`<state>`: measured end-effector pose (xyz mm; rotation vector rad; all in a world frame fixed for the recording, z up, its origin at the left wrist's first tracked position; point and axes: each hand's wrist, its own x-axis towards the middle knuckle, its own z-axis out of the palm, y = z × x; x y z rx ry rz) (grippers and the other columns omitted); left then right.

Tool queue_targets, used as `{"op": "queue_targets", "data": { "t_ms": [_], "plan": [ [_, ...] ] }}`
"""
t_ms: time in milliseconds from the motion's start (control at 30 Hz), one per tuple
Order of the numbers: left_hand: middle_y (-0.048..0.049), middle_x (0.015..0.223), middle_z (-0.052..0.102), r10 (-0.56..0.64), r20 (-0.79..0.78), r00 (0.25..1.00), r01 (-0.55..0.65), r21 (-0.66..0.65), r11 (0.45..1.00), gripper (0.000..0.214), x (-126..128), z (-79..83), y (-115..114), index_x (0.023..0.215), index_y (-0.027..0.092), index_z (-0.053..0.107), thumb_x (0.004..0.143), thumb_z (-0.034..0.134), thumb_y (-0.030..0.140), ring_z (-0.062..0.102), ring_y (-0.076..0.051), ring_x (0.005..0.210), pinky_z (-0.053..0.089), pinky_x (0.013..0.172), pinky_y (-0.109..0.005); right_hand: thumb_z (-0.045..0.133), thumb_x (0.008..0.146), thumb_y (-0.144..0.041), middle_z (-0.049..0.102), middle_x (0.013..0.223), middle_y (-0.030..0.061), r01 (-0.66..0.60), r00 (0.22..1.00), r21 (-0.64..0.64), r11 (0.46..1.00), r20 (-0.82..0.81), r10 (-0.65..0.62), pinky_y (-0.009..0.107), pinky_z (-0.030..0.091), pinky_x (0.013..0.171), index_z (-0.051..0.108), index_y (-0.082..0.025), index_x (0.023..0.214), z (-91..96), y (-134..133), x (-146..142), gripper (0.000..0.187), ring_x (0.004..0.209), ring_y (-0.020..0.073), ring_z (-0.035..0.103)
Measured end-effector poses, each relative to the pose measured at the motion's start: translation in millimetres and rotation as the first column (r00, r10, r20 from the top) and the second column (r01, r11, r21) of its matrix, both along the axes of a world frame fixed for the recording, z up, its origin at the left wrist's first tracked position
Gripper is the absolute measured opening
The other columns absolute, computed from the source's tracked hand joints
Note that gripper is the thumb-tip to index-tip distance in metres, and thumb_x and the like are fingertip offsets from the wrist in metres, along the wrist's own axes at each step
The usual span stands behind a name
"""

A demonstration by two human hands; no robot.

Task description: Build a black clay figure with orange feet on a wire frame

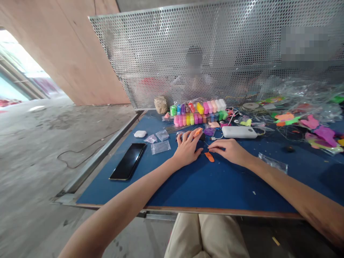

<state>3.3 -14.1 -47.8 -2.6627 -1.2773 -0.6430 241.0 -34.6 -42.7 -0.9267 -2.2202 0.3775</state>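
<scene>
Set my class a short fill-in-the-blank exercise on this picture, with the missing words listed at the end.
1. The table top is coloured ____.
2. Seen from the seat, the phone lies on the table top's ____ side.
3. The small flat piece near the right hand is ____.
4. The metal panel is full of small ____.

Missing words: blue; left; orange; holes.

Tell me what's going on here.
A person sits at a blue table. The left hand is spread, with an orange lump at its fingers. The right hand is near a flat orange piece; what it holds, if anything, is too small to tell. Colourful blocks lie beyond both hands.
</scene>
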Motion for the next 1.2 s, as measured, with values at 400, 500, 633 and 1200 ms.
{"op": "queue_targets", "data": {
  "t_ms": [400,500,633,1200],
  "plan": [
    [-0.01,0.16,0.035,-0.197,0.08,0.977,0.199,-0.019,0.98,0.053,1,-6.0,5,0.155,0.022,0.034,0.102,0.034,0.022,0.034,-0.026,0.143,0.026,0.119,-0.048,0.066,0.095,-0.032,0.076,0.091,0.0019,0.007,0.996,0.159,0.987,0.087,-0.021,0.041,0.048,0.087,0.076,-0.026,0.091,-18.7,1,-5,0.013,0.089,0.0211,0.067],
    [-0.0102,0.161,0.033,-0.211,0.092,0.973,0.216,-0.051,0.975,0.053,2,-4.7,4,0.155,0.022,0.033,0.104,0.036,0.03,0.031,-0.026,0.146,0.023,0.121,-0.048,0.067,0.095,-0.033,0.076,0.087,0.0014,0.035,0.993,0.168,0.985,0.101,-0.052,0.04,0.047,0.085,0.077,-0.026,0.089,-19.1,-1,-5,0.014,0.085,0.0201,0.067],
    [-0.0096,0.162,0.033,-0.148,0.077,0.986,0.155,-0.101,0.983,0.06,3,-2.4,3,0.157,0.026,0.031,0.101,0.045,0.045,0.031,-0.03,0.145,0.021,0.12,-0.055,0.067,0.094,-0.031,0.077,0.088,0.001,0.062,0.987,0.193,0.979,0.132,-0.088,0.039,0.044,0.081,0.078,-0.027,0.089,-18.1,-4,-6,0.013,0.084,0.0198,0.066],
    [-0.0136,0.16,0.033,-0.13,0.045,0.991,0.134,-0.121,0.983,0.076,5,-3.2,2,0.159,0.025,0.025,0.097,0.046,0.062,0.03,-0.033,0.145,0.018,0.119,-0.058,0.056,0.093,-0.021,0.075,0.095,0.0059,-0.052,0.936,0.29,0.956,0.349,-0.055,0.039,0.039,0.079,0.078,-0.025,0.104,-1.5,-10,11,0.025,0.087,0.0217,0.063]
  ]
}}
